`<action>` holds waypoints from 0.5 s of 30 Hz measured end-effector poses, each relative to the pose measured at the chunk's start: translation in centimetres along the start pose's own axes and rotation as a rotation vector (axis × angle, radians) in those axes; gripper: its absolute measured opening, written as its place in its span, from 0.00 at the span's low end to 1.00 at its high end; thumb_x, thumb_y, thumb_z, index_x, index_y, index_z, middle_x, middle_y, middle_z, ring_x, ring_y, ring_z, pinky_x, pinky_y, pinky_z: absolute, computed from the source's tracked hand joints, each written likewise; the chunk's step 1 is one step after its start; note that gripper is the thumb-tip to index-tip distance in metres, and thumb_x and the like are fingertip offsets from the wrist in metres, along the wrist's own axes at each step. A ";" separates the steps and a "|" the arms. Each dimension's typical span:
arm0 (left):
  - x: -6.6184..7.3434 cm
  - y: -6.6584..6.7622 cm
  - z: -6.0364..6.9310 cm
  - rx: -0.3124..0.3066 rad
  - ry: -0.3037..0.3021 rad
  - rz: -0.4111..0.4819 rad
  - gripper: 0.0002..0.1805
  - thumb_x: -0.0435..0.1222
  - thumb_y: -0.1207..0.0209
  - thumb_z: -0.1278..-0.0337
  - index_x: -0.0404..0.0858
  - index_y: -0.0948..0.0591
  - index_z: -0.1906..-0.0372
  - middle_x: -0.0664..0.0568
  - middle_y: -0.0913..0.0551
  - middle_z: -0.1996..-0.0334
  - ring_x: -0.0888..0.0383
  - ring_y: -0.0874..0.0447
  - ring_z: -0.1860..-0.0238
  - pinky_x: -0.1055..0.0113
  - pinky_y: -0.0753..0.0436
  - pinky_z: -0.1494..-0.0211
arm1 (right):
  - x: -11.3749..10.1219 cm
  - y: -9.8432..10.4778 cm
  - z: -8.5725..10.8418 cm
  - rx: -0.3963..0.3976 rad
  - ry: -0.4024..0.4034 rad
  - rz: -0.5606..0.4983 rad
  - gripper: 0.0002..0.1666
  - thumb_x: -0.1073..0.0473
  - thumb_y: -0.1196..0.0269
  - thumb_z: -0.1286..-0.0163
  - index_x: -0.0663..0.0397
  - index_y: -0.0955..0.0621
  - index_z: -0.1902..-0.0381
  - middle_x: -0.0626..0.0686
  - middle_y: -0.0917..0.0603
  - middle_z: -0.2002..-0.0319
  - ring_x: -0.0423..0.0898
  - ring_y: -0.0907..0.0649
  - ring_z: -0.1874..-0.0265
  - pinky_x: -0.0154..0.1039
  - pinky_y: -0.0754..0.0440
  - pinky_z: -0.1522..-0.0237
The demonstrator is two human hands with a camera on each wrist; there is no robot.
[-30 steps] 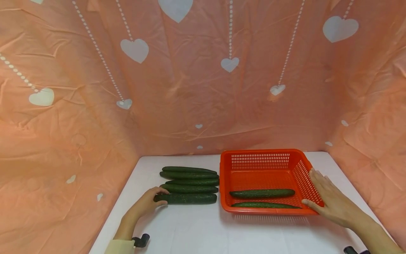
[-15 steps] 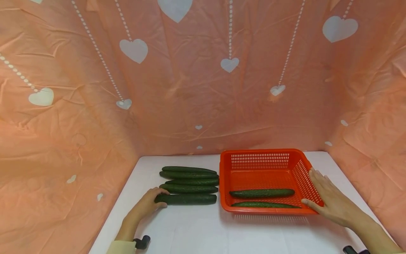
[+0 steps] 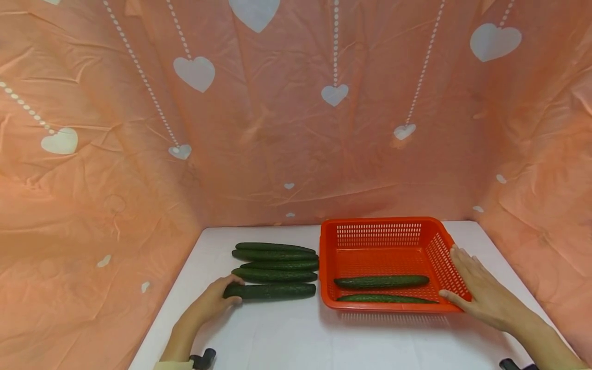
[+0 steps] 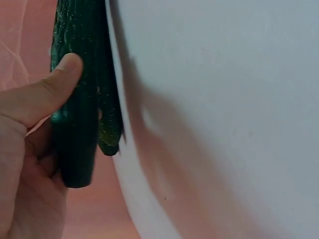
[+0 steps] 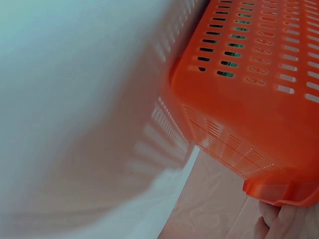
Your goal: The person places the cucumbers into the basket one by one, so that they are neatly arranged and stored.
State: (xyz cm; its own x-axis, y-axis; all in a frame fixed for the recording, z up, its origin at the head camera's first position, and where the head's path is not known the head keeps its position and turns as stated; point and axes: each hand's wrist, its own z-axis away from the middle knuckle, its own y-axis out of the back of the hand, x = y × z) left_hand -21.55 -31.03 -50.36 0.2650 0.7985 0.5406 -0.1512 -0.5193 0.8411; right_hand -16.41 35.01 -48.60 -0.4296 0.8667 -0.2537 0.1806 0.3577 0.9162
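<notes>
Held cucumber (image 4: 77, 137) cut off at eleven o'clock, left wrist view; right hand (image 5: 289, 222) cropped between four and five, right wrist view.

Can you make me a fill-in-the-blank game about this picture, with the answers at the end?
1. The left hand grips the nearest cucumber by its ____ end.
2. Inside the basket there are exactly ____ cucumbers.
3. Outside the basket, counting the gripped one, you can see ____ cucumbers.
4. On the backdrop, the white shapes at the ends of the dotted lines are ____.

Missing words: left; two; five; hearts.
</notes>
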 end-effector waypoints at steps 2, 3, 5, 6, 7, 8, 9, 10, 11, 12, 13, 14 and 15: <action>0.3 0.1 0.5 0.025 -0.019 0.002 0.18 0.33 0.28 0.34 0.42 0.16 0.42 0.44 0.15 0.42 0.35 0.20 0.34 0.36 0.25 0.30 | -0.1 -0.1 0.0 0.000 -0.002 -0.001 0.62 0.42 0.30 0.26 0.69 0.50 0.14 0.71 0.49 0.16 0.48 0.62 0.13 0.27 0.76 0.22; 0.4 0.2 0.7 0.040 -0.027 0.005 0.18 0.33 0.29 0.34 0.42 0.16 0.41 0.43 0.15 0.42 0.35 0.20 0.35 0.36 0.24 0.30 | -0.1 -0.1 0.0 0.000 -0.004 0.000 0.62 0.42 0.30 0.26 0.68 0.51 0.14 0.71 0.49 0.15 0.47 0.63 0.13 0.26 0.76 0.22; 0.6 0.1 1.1 0.081 -0.036 0.010 0.19 0.33 0.29 0.33 0.42 0.16 0.40 0.43 0.15 0.41 0.36 0.20 0.35 0.37 0.22 0.31 | -0.1 -0.1 0.0 0.003 0.001 0.004 0.62 0.43 0.30 0.26 0.69 0.51 0.14 0.71 0.49 0.15 0.46 0.63 0.14 0.26 0.76 0.23; 0.6 0.1 1.3 0.105 -0.042 0.008 0.19 0.34 0.29 0.33 0.43 0.16 0.39 0.43 0.16 0.41 0.37 0.20 0.35 0.37 0.22 0.32 | -0.1 -0.1 0.0 0.006 0.003 0.006 0.62 0.43 0.30 0.27 0.69 0.51 0.15 0.71 0.49 0.16 0.46 0.63 0.13 0.26 0.76 0.22; 0.7 0.1 1.4 0.131 -0.048 0.010 0.19 0.33 0.29 0.33 0.43 0.16 0.40 0.43 0.15 0.41 0.38 0.19 0.36 0.38 0.21 0.33 | -0.1 -0.1 0.0 0.004 0.002 0.007 0.62 0.42 0.30 0.26 0.69 0.51 0.15 0.71 0.49 0.15 0.46 0.63 0.13 0.26 0.76 0.23; 0.7 0.0 1.6 0.156 -0.054 0.008 0.19 0.33 0.29 0.34 0.44 0.16 0.40 0.44 0.15 0.42 0.39 0.19 0.37 0.38 0.20 0.34 | -0.1 -0.1 0.0 0.003 0.001 0.008 0.62 0.42 0.30 0.26 0.69 0.51 0.15 0.71 0.49 0.15 0.46 0.64 0.14 0.26 0.76 0.23; 0.7 0.1 1.7 0.178 -0.059 0.013 0.20 0.32 0.28 0.35 0.44 0.16 0.40 0.45 0.15 0.43 0.41 0.18 0.38 0.39 0.19 0.35 | -0.1 -0.1 0.0 0.003 0.002 0.006 0.62 0.42 0.31 0.26 0.69 0.51 0.15 0.71 0.49 0.16 0.48 0.63 0.13 0.26 0.76 0.23; 0.7 0.1 1.9 0.200 -0.063 0.013 0.20 0.32 0.28 0.35 0.45 0.15 0.40 0.46 0.15 0.43 0.42 0.18 0.39 0.40 0.19 0.36 | -0.1 -0.1 0.0 0.001 0.003 0.003 0.62 0.42 0.31 0.26 0.70 0.51 0.15 0.72 0.49 0.16 0.48 0.63 0.13 0.26 0.77 0.23; 0.7 0.1 2.0 0.220 -0.062 0.016 0.20 0.31 0.28 0.36 0.46 0.15 0.40 0.46 0.15 0.43 0.43 0.18 0.40 0.40 0.19 0.37 | -0.1 -0.1 0.0 -0.001 0.002 0.001 0.62 0.42 0.31 0.26 0.70 0.51 0.15 0.72 0.49 0.16 0.50 0.63 0.13 0.26 0.77 0.23; 0.7 0.2 2.1 0.235 -0.067 0.015 0.21 0.31 0.27 0.36 0.46 0.15 0.41 0.48 0.15 0.44 0.44 0.18 0.40 0.40 0.19 0.38 | -0.1 -0.1 0.0 -0.001 0.001 0.000 0.61 0.42 0.31 0.25 0.70 0.51 0.15 0.72 0.49 0.16 0.49 0.64 0.13 0.26 0.77 0.23; 0.7 0.3 2.2 0.249 -0.072 0.019 0.21 0.31 0.27 0.37 0.46 0.15 0.40 0.48 0.14 0.44 0.44 0.18 0.40 0.40 0.19 0.38 | -0.1 -0.1 0.0 0.001 0.001 -0.003 0.61 0.42 0.31 0.25 0.70 0.51 0.15 0.72 0.49 0.16 0.48 0.64 0.13 0.26 0.77 0.23; 0.7 0.4 2.4 0.259 -0.080 0.019 0.22 0.31 0.27 0.37 0.46 0.15 0.40 0.49 0.15 0.44 0.45 0.18 0.40 0.40 0.18 0.38 | -0.1 -0.2 0.0 0.006 0.005 -0.004 0.61 0.43 0.31 0.26 0.70 0.50 0.15 0.73 0.49 0.16 0.49 0.63 0.13 0.26 0.77 0.23; 0.7 0.5 2.5 0.273 -0.087 0.021 0.22 0.30 0.27 0.38 0.45 0.15 0.40 0.49 0.14 0.44 0.45 0.18 0.40 0.40 0.18 0.38 | 0.0 -0.2 0.0 0.011 0.010 -0.004 0.61 0.43 0.30 0.26 0.71 0.50 0.15 0.73 0.48 0.16 0.47 0.63 0.13 0.26 0.76 0.23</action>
State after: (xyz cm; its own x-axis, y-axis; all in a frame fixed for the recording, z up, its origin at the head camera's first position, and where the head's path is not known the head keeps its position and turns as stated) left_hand -19.09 -31.46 -49.57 0.3470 0.7634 0.5448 0.1014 -0.6080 0.7874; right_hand -16.40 34.94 -48.77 -0.4387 0.8620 -0.2539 0.1891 0.3648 0.9117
